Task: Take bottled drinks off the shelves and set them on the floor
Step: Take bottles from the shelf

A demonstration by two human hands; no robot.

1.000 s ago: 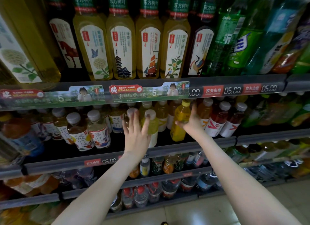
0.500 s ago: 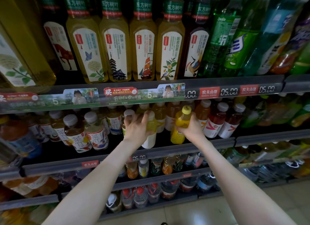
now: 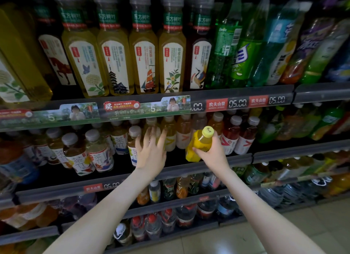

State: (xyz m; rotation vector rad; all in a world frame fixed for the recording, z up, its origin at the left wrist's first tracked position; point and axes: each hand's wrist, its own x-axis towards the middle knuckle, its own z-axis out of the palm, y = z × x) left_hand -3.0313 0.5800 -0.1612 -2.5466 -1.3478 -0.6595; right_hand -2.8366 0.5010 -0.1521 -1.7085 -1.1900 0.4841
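Head view shows me rows of drinks. Near the middle of the frame, the right hand has its fingers wrapped round a yellow bottle with a yellow cap. I see it tipped to the right, just in front of the middle shelf. Just left of it, the left hand spreads its fingers wide over the bottles there. They look blurry, so I cannot tell if they touch one

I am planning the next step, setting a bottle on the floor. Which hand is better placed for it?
The right hand. It grips the yellow bottle, tilted out of its row; the left hand reaches with spread fingers toward shelved bottles and seems to hold nothing.
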